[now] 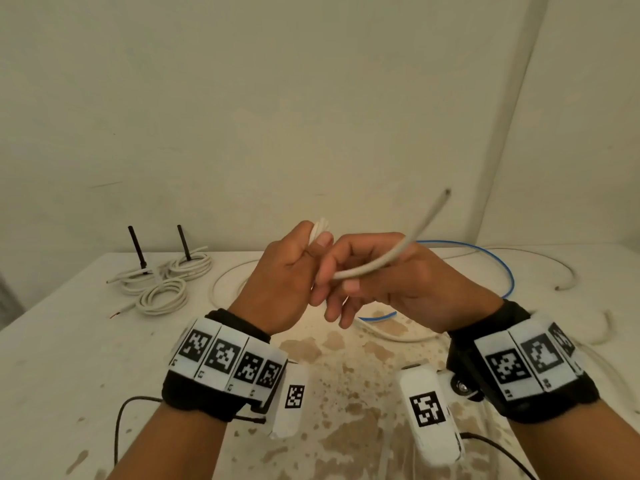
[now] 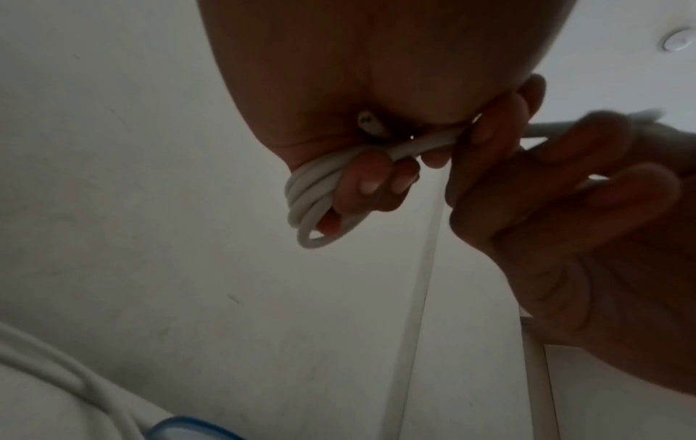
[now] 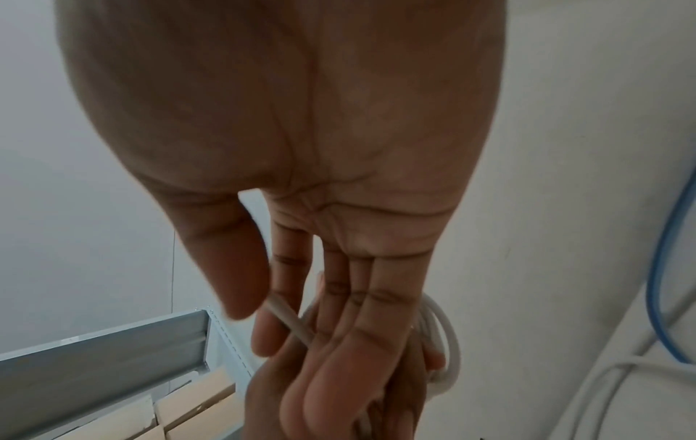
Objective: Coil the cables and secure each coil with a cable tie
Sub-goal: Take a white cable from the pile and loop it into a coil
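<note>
- The white cable was held in the air above the table's middle, partly wound into a small coil.
- The left hand was curled round that coil, fingers through its loops.
- The right hand pinched the free tail between thumb and fingers; the tail's end pointed up and right.
- Three finished coils lay near the far left corner, by two black pegs.
- A blue cable and loose white cables lay toward the far right edge.
</note>
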